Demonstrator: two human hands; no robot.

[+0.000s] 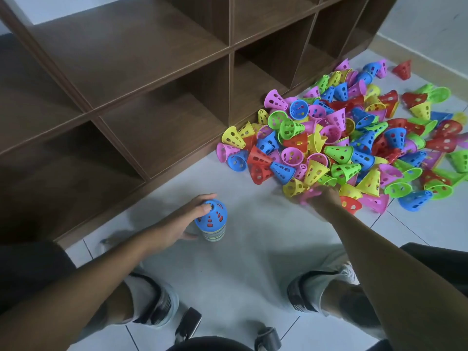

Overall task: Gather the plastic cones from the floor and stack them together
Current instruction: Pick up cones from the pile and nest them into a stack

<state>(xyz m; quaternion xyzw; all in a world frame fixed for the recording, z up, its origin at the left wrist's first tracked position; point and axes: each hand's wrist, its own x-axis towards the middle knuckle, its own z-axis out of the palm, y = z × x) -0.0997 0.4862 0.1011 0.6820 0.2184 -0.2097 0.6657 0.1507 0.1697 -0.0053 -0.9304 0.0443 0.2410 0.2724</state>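
Head view: left hand [181, 220] curls round the stack of cones [212, 222], blue cone on top, standing upright on the tiled floor [253, 249] near the wooden shelf unit [152, 97]. Right hand [325, 198] reaches into near edge of the loose pile of coloured cones [354, 138], blurred, touching a pink cone [310, 195]; grip cannot be made out. Pile lies against shelf base.

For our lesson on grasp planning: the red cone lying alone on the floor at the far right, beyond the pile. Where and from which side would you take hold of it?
The lone red cone lies on its side, apart from the pile, so nothing blocks it. Probably best to come from above and pinch across its narrow end; the tapered perforated wall there fits between thumb and fingers, and the holes give purchase.
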